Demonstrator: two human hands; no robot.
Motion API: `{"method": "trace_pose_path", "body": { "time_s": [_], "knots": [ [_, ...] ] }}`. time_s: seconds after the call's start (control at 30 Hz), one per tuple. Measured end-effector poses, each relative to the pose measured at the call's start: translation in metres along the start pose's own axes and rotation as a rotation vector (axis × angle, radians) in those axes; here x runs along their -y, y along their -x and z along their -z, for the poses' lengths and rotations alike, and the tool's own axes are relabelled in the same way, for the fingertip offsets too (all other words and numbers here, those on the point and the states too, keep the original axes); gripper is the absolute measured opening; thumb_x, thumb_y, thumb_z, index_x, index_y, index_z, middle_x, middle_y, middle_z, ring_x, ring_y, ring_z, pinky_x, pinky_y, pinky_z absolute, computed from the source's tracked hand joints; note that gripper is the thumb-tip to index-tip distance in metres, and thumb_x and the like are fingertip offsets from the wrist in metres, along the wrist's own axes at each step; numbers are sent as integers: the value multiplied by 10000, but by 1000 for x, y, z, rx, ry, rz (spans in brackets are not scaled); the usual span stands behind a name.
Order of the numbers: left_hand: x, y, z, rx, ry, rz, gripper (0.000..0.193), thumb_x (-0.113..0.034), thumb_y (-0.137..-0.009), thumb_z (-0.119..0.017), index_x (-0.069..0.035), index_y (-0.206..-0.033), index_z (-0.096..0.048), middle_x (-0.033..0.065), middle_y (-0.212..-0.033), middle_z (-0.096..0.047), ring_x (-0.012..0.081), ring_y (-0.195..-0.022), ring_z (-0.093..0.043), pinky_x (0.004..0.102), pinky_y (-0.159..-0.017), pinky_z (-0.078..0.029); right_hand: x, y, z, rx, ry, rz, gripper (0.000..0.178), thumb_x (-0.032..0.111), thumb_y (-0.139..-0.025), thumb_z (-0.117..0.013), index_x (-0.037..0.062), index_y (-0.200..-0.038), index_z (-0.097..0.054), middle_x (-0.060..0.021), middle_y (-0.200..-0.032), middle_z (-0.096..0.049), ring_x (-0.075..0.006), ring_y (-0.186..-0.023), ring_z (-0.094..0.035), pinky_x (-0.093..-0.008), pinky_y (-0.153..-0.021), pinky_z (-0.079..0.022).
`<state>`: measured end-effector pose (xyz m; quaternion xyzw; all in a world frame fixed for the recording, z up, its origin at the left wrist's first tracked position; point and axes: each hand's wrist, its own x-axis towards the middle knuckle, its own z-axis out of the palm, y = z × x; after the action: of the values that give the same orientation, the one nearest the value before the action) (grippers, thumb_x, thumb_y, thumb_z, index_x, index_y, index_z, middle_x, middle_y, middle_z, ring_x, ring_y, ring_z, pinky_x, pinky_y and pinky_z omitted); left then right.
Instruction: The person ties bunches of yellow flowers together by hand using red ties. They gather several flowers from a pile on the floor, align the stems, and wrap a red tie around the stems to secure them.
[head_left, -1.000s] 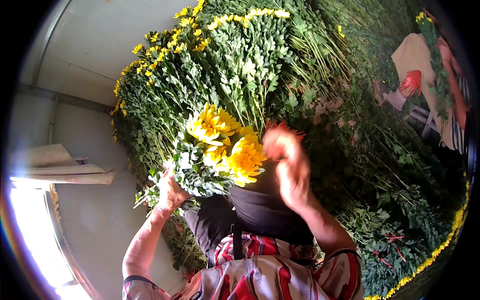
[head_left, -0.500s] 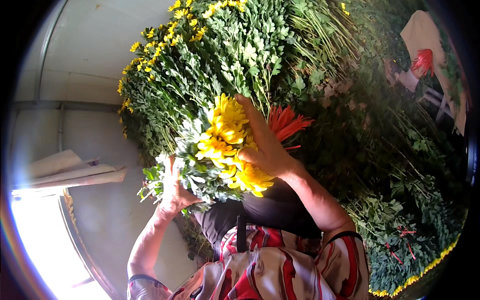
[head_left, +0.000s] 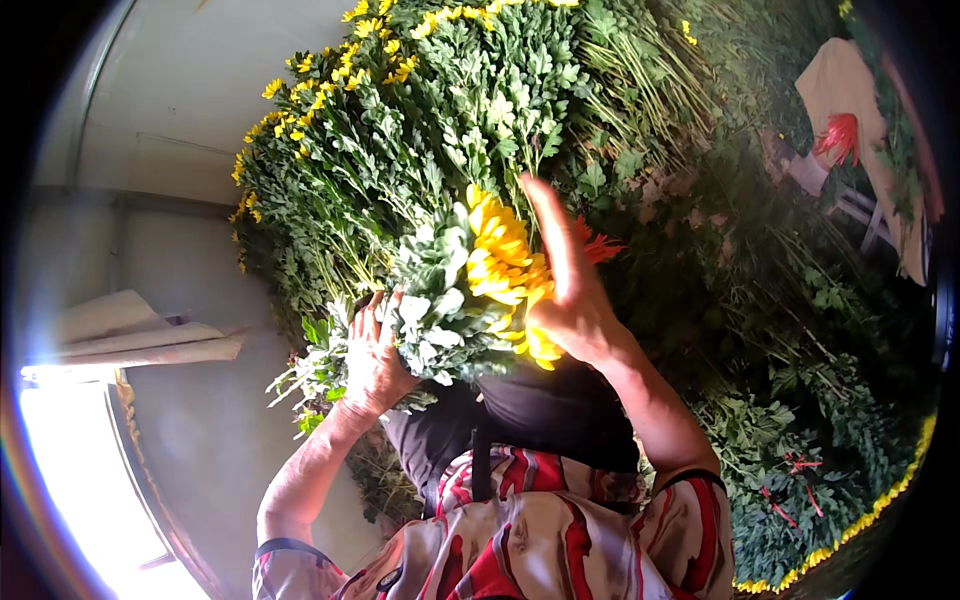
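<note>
While the left hand (head_left: 378, 368) holds its fingers around the leafy part of a bunch of yellow flowers (head_left: 440, 305), the right hand (head_left: 575, 312) stands flat by the blooms (head_left: 498, 245), fingers straight, and I cannot tell if the palm touches them. The bunch is between both hands, above the dark trousers (head_left: 560, 415). Red strips (head_left: 600, 246) show behind the right hand, near a leafy pile (head_left: 465, 115)

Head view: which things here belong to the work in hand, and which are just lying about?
Likely part of the work:
bunch of yellow flowers, left hand on its leaves, right hand at its blooms
red strips, showing beside the right hand
stacked flowers ahead

Apparently just lying about:
beige sheet by the left wall
white frame at far right
</note>
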<state>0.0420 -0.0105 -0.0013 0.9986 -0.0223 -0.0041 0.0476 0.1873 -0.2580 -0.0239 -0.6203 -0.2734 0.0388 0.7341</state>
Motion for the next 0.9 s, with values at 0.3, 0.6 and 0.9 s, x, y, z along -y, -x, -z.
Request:
{"method": "trace_pose_path", "body": {
  "time_s": [0.3,0.6,0.9],
  "knots": [
    [-2,1,-3,-60,69,80,1012,-320,-621,-822,-160,-1480,-313,243,-1274,-479,393,-1161,-481,509,-1016,-357,79,7,-34,-47,912,455,599,406,-718,-775,123,-1210,-587,-46,-1200,-561,-238,-1090,-488,-444,-919,-362],
    [1,4,27,48,148,64,1292,-297,-436,-902,-201,-1516,-201,241,-1359,-459,402,-1210,-480,487,-1058,-353,61,22,-36,-144,654,318,214,51,-686,-775,86,-844,-636,-88,-1123,-566,-260,-1012,-549,-384,-869,-447],
    [8,-7,45,224,218,-1,1406,-380,-401,-943,-176,-1529,-126,297,-1417,-347,465,-1279,-397,520,-1073,-328,74,47,-44,-178,393,30,469,33,-675,-771,58,-1098,-571,-140,-1076,-608,-317,-973,-587,-400,-866,-472]
  ]
}}
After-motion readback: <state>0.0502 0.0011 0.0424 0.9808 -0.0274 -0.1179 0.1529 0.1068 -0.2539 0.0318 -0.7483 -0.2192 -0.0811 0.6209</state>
